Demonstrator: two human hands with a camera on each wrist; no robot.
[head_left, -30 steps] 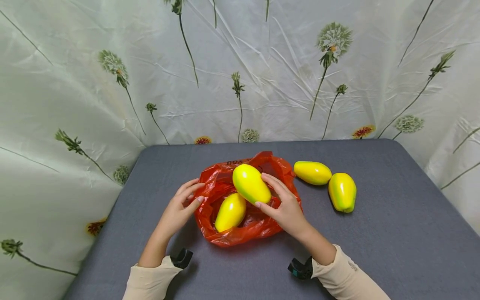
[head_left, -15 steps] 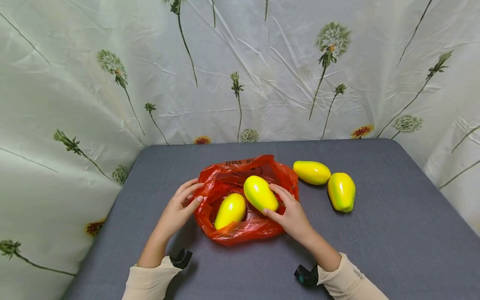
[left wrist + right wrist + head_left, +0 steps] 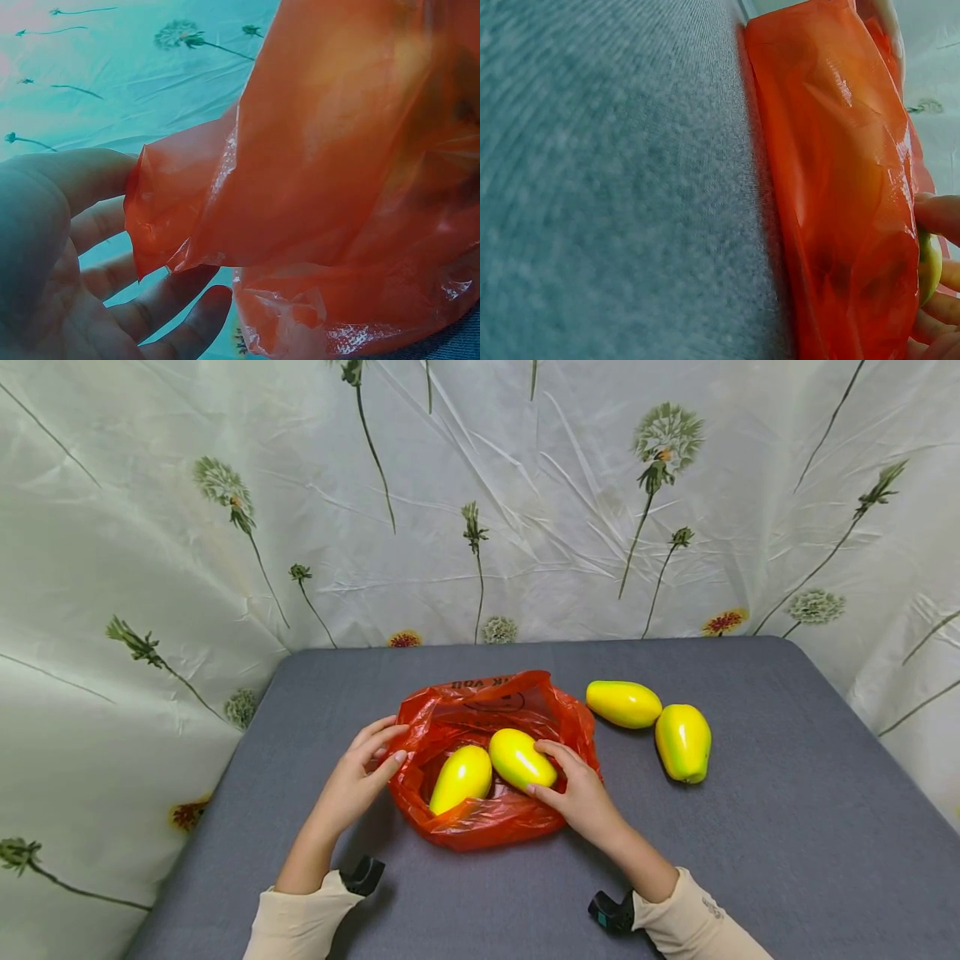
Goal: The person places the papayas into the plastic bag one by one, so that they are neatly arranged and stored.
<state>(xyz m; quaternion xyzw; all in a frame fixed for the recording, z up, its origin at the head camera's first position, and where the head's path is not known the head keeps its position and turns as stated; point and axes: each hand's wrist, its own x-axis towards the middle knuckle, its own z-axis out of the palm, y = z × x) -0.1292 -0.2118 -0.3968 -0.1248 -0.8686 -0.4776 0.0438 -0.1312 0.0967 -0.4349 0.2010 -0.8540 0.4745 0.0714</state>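
Observation:
A red plastic bag (image 3: pixel 480 837) stands with its mouth spread wide in the head view. Its left rim is pinched between the thumb and fingers of my left hand (image 3: pixel 362 781); the left wrist view shows the film between them. One yellow papaya (image 3: pixel 461 779) lies inside the bag at the left. Beside it is a second yellow papaya (image 3: pixel 521 758), low in the bag, with my right hand (image 3: pixel 581 793) gripping its right end by thumb and fingers. In the right wrist view the bag's wall hides most of that papaya.
Two more papayas lie on the grey table (image 3: pixel 780 827) right of the bag: a sideways papaya (image 3: pixel 624 704) and a greener-tipped papaya (image 3: pixel 683 744). A floral curtain (image 3: pixel 555 485) hangs behind the table and along its left side.
My right hand has lowered the papaya into the bag, down and slightly right, to beside the other one. The bag's back rim has shifted a little. My left hand has stayed at the rim.

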